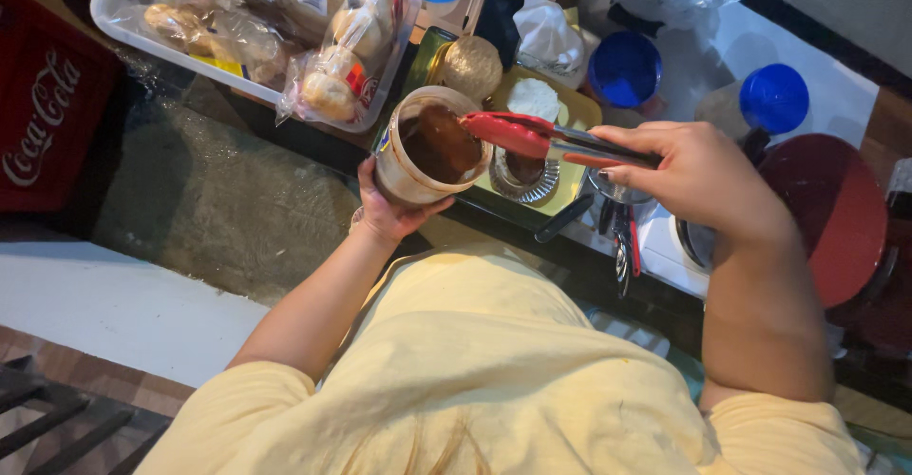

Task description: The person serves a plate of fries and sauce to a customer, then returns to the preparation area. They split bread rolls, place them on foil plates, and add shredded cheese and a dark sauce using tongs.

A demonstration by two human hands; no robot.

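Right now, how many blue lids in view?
2: one blue lid behind the yellow tray, another farther right above the right hand. Clutter may hide more.

A cream-coloured tub (410, 166) is seen, filled with dark brown sauce (439, 142). Red-tipped tongs (513, 133) with grey metal arms are noted over it. A yellow-green tray (581, 114) is spotted, with a silver foil cup (524, 179) holding a brown filling. Two bright blue lids (624, 68) are picked out, the second blue lid (774, 98) set on white. A deep red round lid (836, 214) is seen. A pale yellow shirt (494, 380) is worn. Pale buns in clear bags (332, 62) are glimpsed beside a red crate (47, 104) with white script.
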